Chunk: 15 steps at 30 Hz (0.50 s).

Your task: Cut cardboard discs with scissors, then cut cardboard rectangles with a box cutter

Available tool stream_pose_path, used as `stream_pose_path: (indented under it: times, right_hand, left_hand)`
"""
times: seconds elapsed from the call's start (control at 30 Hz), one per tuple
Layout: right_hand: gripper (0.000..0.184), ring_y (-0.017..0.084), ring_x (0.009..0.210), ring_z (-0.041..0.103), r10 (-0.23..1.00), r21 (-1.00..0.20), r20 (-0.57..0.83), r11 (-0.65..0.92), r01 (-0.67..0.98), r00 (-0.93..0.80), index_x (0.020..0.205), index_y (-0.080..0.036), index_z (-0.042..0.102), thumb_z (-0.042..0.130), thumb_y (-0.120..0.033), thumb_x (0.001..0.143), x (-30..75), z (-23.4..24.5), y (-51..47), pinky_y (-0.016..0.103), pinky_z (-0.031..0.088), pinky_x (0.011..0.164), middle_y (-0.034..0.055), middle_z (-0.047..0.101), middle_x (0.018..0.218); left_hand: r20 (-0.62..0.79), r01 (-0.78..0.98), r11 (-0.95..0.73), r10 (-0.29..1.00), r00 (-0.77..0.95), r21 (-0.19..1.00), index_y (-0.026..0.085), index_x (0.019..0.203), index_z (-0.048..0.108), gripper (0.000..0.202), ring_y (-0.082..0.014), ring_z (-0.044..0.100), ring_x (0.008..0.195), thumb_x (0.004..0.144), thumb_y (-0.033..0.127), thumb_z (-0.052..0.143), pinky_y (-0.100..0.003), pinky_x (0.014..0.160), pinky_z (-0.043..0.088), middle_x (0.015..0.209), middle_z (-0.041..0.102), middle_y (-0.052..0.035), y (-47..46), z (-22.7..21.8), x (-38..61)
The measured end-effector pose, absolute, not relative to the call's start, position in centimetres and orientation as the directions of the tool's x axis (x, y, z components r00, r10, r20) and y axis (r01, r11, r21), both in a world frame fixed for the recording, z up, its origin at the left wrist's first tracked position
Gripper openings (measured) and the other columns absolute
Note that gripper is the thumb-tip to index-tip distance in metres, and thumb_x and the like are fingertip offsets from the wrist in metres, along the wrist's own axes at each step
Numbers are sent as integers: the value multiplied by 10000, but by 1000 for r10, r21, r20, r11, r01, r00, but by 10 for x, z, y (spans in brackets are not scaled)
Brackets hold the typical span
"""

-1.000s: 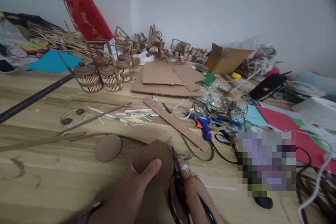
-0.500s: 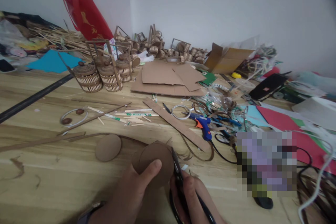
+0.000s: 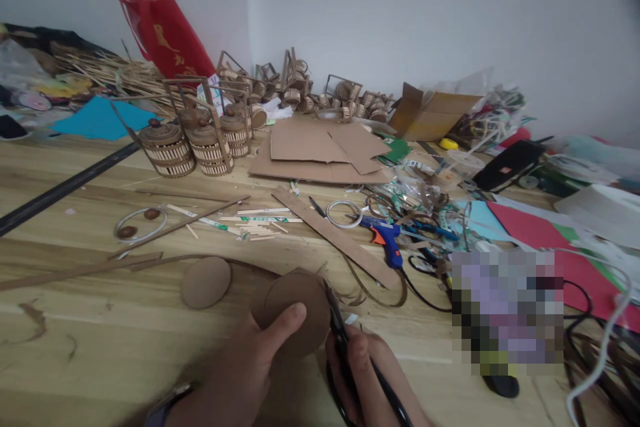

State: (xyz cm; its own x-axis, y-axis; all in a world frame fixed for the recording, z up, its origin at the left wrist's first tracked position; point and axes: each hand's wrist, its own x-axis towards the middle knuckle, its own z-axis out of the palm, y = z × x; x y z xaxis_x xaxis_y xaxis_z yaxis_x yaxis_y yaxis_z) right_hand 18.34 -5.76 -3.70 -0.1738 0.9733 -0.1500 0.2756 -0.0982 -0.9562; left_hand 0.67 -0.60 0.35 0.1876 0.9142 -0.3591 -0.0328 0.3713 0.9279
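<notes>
your left hand (image 3: 240, 373) is clamped on the cardboard disc (image 3: 300, 297) at the front of the worktop (image 3: 100, 333), with its thumb pressed on the disc's face. your right hand (image 3: 367, 373) is closed around the scissors (image 3: 337, 320), blades at the disc's right edge. that thumb sits near the blades, so a slip could nick it. a loose pinch could let the disc turn and the cut wander.

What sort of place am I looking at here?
Likely a handicraft workshop: small woven baskets stand together, cardboard sheets and a glue gun lie about, and the left hand holds a cardboard disc against scissors in the right hand.
</notes>
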Motion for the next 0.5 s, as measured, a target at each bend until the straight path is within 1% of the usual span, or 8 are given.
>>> stream_pose_path:
  times: [0.1,0.2,0.3,0.4,0.5]
  right_hand:
    - [717,125,415,446,971,-958,-160,-110,263,-179,716,-224,510,207,-840,922,181,-33,-55,234,334,408,-25,443,479]
    - [687,109,406,426,974,-955,-146,-94,280,-170,751,-229,459,244,-864,897,178,-29,-53,231,312,419,-52,403,494]
    - [693,103,420,408,978,-945,-112,-50,323,-178,773,-221,474,250,-866,895,177,-28,-52,234,287,424,-50,409,520]
    - [694,101,442,414,977,-941,-95,-25,337,-193,770,-215,491,256,-854,906,179,-30,-52,236,267,417,-21,467,578]
    - [718,116,423,449,967,-940,-120,-38,340,-223,767,-216,507,229,-865,898,181,-32,-51,237,326,437,-35,443,503]
  left_hand:
    - [-396,-28,409,896,198,912,318,1134,753,430,-326,716,1132,715,401,698,-371,983,583,999,818,-45,-6,8,6]
    - [-424,-107,452,881,208,886,254,1211,717,533,-329,705,1154,741,499,660,-417,998,573,1096,803,-70,-6,0,8]
    - [-450,-209,489,868,209,847,204,1236,695,611,-340,690,1181,721,532,705,-451,1041,537,1177,781,-97,-5,-11,12]
    - [-434,-246,463,886,166,851,214,1212,703,590,-328,681,1198,700,494,789,-431,1069,514,1211,771,-92,-6,-18,11]
    - [-445,-212,473,880,167,855,193,1116,742,511,-334,699,1160,712,500,802,-429,1029,538,1169,786,-105,-7,-22,8]
